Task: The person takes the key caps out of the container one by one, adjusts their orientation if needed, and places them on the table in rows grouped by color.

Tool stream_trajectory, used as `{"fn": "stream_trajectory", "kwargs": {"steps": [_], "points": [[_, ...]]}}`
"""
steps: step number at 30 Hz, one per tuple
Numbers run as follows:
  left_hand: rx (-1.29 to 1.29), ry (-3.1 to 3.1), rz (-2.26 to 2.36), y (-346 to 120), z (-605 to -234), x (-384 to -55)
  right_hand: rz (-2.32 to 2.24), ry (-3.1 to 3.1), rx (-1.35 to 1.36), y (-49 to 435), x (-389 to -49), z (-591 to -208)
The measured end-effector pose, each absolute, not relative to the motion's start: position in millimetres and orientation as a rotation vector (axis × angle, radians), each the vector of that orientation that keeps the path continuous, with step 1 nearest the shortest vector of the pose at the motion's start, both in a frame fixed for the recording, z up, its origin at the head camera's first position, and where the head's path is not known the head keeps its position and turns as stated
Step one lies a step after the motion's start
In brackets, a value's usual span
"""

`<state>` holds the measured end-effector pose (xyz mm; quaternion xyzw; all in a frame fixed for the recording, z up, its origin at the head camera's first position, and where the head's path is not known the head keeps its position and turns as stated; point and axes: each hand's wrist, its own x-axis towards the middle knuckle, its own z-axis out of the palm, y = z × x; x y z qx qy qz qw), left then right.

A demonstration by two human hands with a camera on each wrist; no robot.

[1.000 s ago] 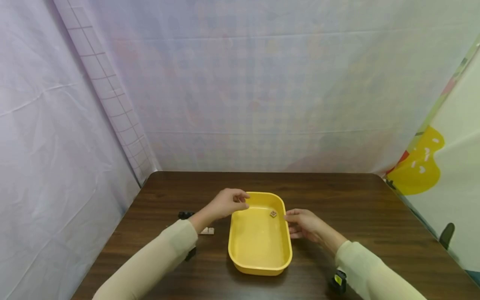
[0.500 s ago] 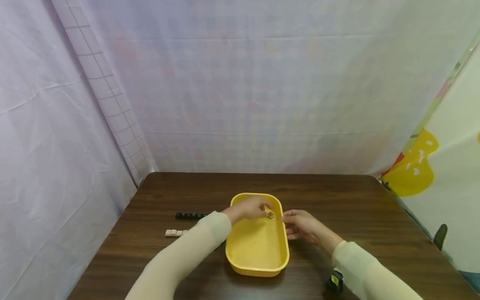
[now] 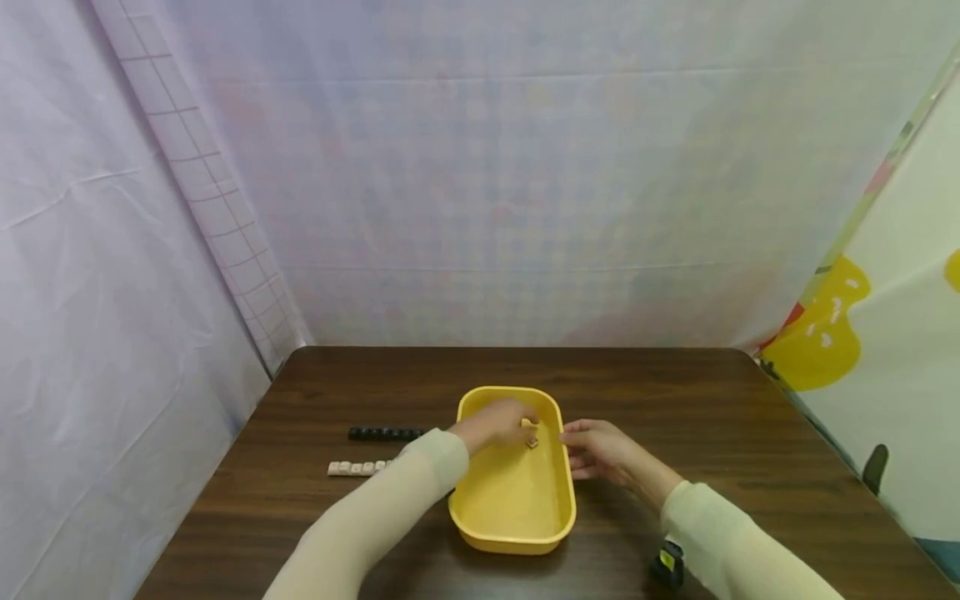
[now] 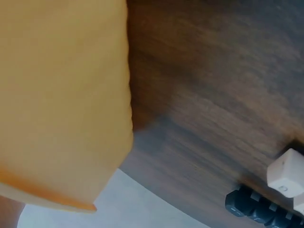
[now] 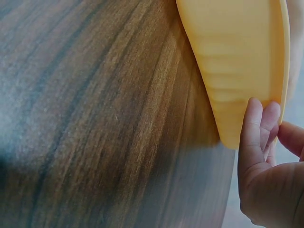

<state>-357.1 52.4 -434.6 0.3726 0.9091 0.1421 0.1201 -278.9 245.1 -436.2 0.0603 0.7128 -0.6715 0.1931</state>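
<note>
A yellow plastic tray (image 3: 517, 546) stands on the dark wooden table. My left hand (image 3: 504, 422) reaches over its left rim, fingers bent down inside. Right at those fingertips is a small light square keycap (image 3: 532, 442) with a dark mark; whether it is pinched or only touched I cannot tell. My right hand (image 3: 603, 450) holds the tray's right rim, its thumb at the edge. In the right wrist view, the right hand's fingers (image 5: 251, 128) lie along the tray's outer wall (image 5: 237, 71). The left hand is hidden behind the tray wall (image 4: 61, 95) in the left wrist view.
Left of the tray, a row of black keycaps (image 3: 382, 433) lies behind a row of white keycaps (image 3: 356, 469); the left sleeve (image 3: 375, 517) covers their right ends. Pale curtains (image 3: 480, 208) hang behind the brown table (image 3: 675, 392).
My left hand has moved from above the tray's left rim down inside it to the keycap. The keycap has shifted slightly toward me and left. My right hand stays on the rim.
</note>
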Motion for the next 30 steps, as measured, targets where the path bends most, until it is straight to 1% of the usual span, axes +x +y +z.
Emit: {"fn": "stream_trajectory", "kwargs": {"steps": [5, 18, 26, 30], "points": [[1.116, 2.628, 0.404, 50, -440, -357, -1.884, 2.001, 0.174, 245, -279, -436], [0.940, 2.539, 0.878, 45, -436, -358, -1.878, 2.003, 0.180, 244, -278, -436], [0.992, 2.618, 0.843, 41, -435, -359, -1.882, 2.001, 0.178, 244, -278, -436], [0.979, 2.602, 0.903, 39, -435, -358, -1.883, 2.000, 0.180, 244, -278, -436]]}}
